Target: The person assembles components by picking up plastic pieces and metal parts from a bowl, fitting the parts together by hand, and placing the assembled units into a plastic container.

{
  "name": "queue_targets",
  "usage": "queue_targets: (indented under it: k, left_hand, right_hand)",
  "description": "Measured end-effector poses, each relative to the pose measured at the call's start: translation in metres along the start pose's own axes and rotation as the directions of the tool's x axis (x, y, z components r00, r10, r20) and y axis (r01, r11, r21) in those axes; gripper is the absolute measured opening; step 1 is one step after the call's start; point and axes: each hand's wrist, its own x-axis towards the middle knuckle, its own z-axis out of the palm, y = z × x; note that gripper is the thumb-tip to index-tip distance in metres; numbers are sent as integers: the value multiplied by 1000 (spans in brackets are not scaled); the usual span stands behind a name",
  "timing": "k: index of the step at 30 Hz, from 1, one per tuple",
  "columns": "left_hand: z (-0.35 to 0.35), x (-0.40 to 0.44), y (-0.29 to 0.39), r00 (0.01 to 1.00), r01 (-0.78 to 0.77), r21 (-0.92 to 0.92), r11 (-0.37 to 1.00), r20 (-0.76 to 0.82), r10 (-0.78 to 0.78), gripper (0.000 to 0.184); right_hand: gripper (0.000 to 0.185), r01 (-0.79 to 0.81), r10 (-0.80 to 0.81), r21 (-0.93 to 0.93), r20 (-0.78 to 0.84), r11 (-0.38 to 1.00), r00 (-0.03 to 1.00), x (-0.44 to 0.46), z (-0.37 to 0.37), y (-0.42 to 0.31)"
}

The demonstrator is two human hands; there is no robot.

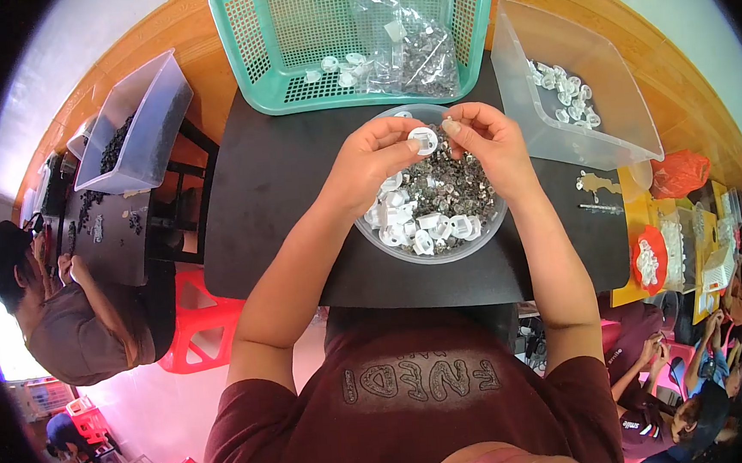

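A round white plastic part [423, 137] is pinched between the thumb and fingers of my left hand [378, 153], above a clear round tub. My right hand [494, 141] is beside it on the right, thumb and fingertips closed together. What they hold, if anything, is too small to name. Beneath both hands, the tub [469, 256] holds many small dark and silvery metal pieces [450, 187]. More white plastic parts [396, 217] lie in its left and front portion.
Behind the tub stands a green basket [263, 101] with a clear bag [415, 56] and several white parts. A clear bin [614, 141] with white parts sits right on the dark table [253, 205]. Co-workers sit at other tables left and right.
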Motion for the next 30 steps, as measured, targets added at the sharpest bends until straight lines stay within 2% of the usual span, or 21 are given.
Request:
queue_targets:
  k: [5,7,10,14,16,20,22,26,28,30]
  left_hand:
    - [0,2,-1,1000,-5,-100,995,-31,2,24]
    - [0,3,-3,994,-80,-132,988,-87,69,24]
    - [6,3,-5,982,-142,-94,985,-137,129,30]
    - [8,1,-8,991,-112,-43,993,-79,108,29]
    - [9,-2,-3,990,-123,-137,983,-86,112,26]
    - [7,-1,-4,996,-73,-182,981,-59,63,25]
    - [6,-2,-4,997,-57,-122,991,-57,51,25]
    - [1,2,-8,996,-73,-39,997,-58,71,25]
    - [5,1,-6,989,-91,-68,994,-120,82,26]
    - [8,-1,-4,991,-82,-116,990,-115,69,26]
  right_hand:
    - [13,46,-46,3,-41,999,998,-1,1,0]
    - [13,69,-68,21,-41,997,997,-5,3,-1]
    - [12,103,-101,-102,26,989,995,-15,17,-4]
    - [13,74,-74,-146,4,987,997,-16,21,2]
    - [13,112,-119,-168,-33,980,992,-14,18,2]
    - [12,135,-150,-183,-73,974,986,-12,17,4]
    - [12,228,-258,-315,-57,922,965,-13,17,3]
    - [12,297,-360,-433,-70,851,930,-16,22,-4]
    - [12,486,-551,-561,63,670,832,-18,23,-5]
    - [12,523,-570,-578,118,626,813,-17,24,-1]
